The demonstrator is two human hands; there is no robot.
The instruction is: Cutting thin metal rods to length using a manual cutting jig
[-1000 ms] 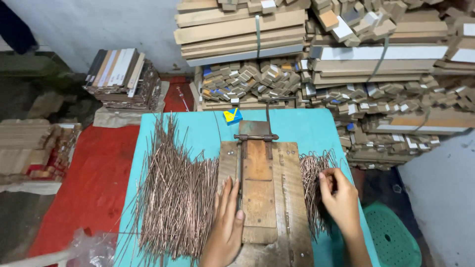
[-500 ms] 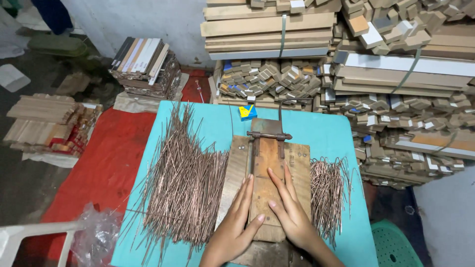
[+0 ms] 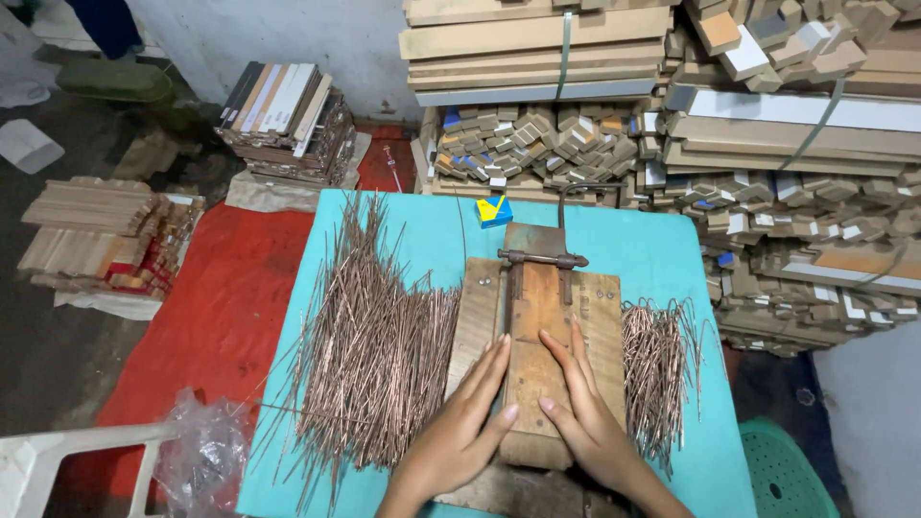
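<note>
A wooden jig (image 3: 537, 317) with a metal hinge bar across its far end lies on a turquoise table (image 3: 643, 254). My left hand (image 3: 460, 427) rests flat on the jig's near left part, fingers spread, holding nothing. My right hand (image 3: 585, 408) lies flat on the near right part, fingers pointing away from me. A big heap of long copper-coloured wires (image 3: 369, 345) lies left of the jig. A smaller pile of bent wires (image 3: 657, 369) lies to its right.
Stacks of wooden strips and blocks (image 3: 691, 125) fill the back and right. More wood bundles (image 3: 96, 235) sit on the floor at left by a red mat (image 3: 221, 307). A small blue-yellow box (image 3: 493, 210), a plastic bag (image 3: 197, 456) and a green basket (image 3: 782, 470) are nearby.
My right hand left the bent-wire pile and came onto the jig beside my left hand. The view tilted and moved closer to the table.
</note>
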